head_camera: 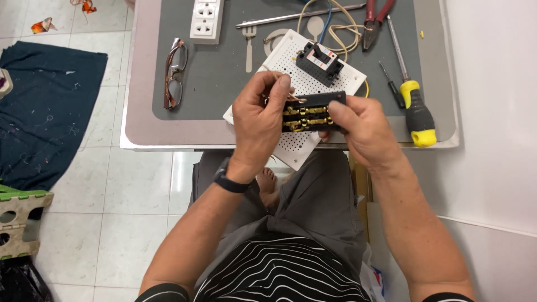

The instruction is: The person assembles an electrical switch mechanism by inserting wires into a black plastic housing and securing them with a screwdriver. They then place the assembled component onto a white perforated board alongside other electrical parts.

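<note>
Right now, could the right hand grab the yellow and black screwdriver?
Probably yes, but not freely. The screwdriver lies uncovered on the table just beside the right hand. That hand is gripping the black terminal block together with the left hand, so it must let go first.

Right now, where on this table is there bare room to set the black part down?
Bare grey mat lies between the brown glasses and the white perforated board. Right of the board it's crowded: red pliers, yellow-handled screwdriver.
</note>
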